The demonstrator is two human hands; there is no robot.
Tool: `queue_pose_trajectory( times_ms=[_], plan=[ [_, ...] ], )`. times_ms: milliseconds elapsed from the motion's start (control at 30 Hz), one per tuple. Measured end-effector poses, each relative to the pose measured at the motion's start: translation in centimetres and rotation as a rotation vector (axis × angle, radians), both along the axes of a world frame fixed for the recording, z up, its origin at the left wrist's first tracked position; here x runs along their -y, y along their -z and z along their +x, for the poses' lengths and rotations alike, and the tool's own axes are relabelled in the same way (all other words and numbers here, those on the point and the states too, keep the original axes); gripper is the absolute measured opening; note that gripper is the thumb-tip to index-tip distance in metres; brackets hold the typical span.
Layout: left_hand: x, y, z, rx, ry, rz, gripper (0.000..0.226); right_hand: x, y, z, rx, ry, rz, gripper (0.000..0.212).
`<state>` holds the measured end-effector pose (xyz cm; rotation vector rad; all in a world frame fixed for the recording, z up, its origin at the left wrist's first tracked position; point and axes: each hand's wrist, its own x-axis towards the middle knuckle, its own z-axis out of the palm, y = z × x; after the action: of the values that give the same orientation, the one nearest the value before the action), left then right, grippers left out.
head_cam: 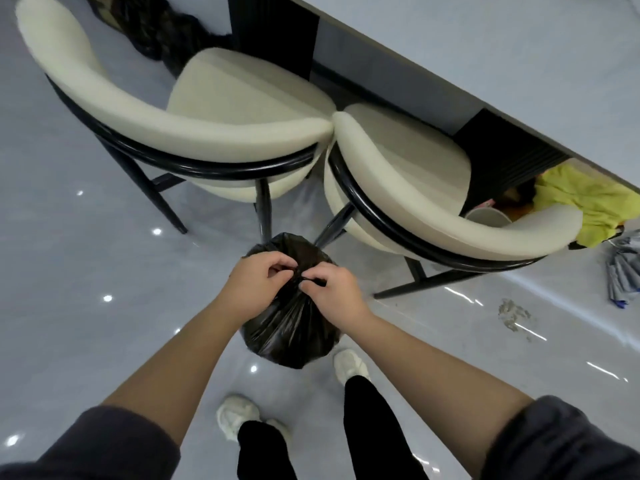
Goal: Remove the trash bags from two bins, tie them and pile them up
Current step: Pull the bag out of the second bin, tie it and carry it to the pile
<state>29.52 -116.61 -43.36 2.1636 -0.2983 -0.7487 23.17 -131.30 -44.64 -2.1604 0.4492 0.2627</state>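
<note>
Now the black trash bag hangs or sits low before my shoes, near the two cream chairs. I cannot tell whether it rests on the floor. I judge this the tying step, with the knot unfinished. My left grip pinches the gathered neck with curled fingers. My right grip, touching it, pinches a thin black tail. Next I should draw the tail through and snug it without tearing the film. What looks like a pale bin stands under the tabletop.

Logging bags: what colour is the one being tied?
Black, glossy plastic trash bag; head view shows it best.
</note>
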Motion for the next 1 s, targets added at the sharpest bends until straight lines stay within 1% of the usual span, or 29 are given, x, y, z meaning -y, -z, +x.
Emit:
queue_pose_trajectory(
  times_ms=[100, 233, 433, 533, 633, 700, 867, 1000],
  plan=[
    [-4.1, -0.6, 1.6, 0.028, 0.030, 0.007, 0.023, -4.1, -0.4, 1.6, 0.027, 0.056, 0.036, 0.008],
    [-9.0, -0.9, 5.0, 0.043, 0.018, 0.030, 0.020, -9.1, -0.4, 5.0, 0.057, 0.060, 0.071, 0.006],
    [-15.9, -0.2, 11.5, 0.005, 0.024, 0.061, 0.014, -16.0, 1.7, 11.4, 0.004, 0.033, 0.120, 0.008],
    [-19.3, 0.9, 15.8, -0.012, 0.032, 0.111, 0.011, -19.6, 3.2, 15.4, -0.013, 0.023, 0.152, 0.008],
    [-22.9, 1.9, 20.3, -0.039, 0.030, 0.148, 0.013, -23.2, 4.5, 19.8, -0.020, -0.008, 0.204, 0.006],
    [-25.1, 2.2, 22.9, -0.063, 0.020, 0.158, 0.013, -25.4, 5.0, 22.5, -0.059, -0.015, 0.225, 0.008],
    [-30.2, 2.4, 28.7, -0.096, -0.036, 0.165, 0.013, -30.3, 5.3, 28.6, -0.123, -0.020, 0.300, 0.015],
    [-34.0, 3.0, 33.3, -0.109, -0.049, 0.140, 0.015, -33.5, 5.5, 33.2, -0.129, -0.015, 0.287, 0.018]
  ],
)
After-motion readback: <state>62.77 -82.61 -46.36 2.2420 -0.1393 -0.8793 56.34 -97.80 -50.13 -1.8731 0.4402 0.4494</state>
